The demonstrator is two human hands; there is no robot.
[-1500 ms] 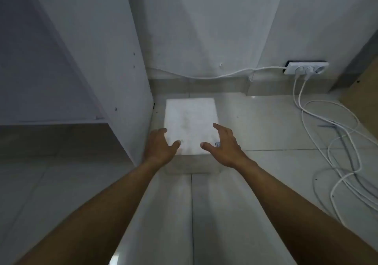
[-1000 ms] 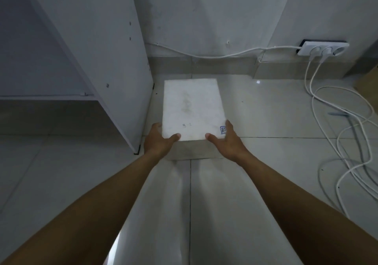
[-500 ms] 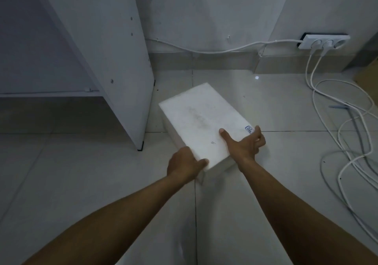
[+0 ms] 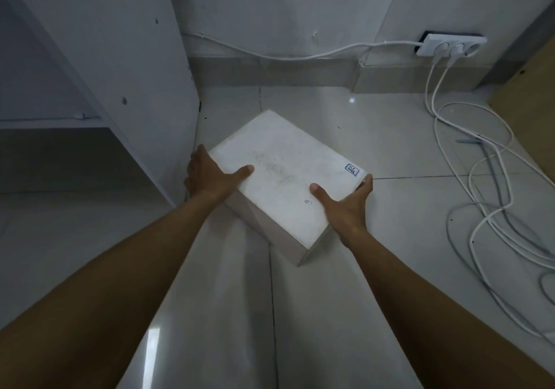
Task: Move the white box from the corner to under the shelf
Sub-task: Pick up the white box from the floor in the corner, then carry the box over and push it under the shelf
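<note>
White box (image 4: 282,178) gripped between both hands, turned diagonally to the floor tiles, near corner toward the camera; whether lifted clear of the floor (image 4: 210,313) or resting on it, cannot tell; positioned just right of the shelf unit's side panel (image 4: 129,67), out from the wall corner, not under the shelf. Two bare forearms reaching in from the bottom edge. Left hand (image 4: 207,178) clamped on the box's left side, thumb flat across the top face, fingers wrapped down the side and mostly hidden; right hand (image 4: 345,205) clamped on the right side near the front, thumb on the top face, fingertips curled round the far right edge. Top face dusty, with a faint grey smudge along the middle, a small handwritten mark near the right thumb, and a small blue-edged sticker (image 4: 352,169) at the right corner. Glossy pale tiles under and around the box; loose white cables (image 4: 468,178) looped on the floor to the right, well apart from the box. Further left, dark open space beneath the shelf board (image 4: 51,122). At the back, wall skirting; white power strip (image 4: 450,45) with plugs inserted, one cable running left along the wall.
</note>
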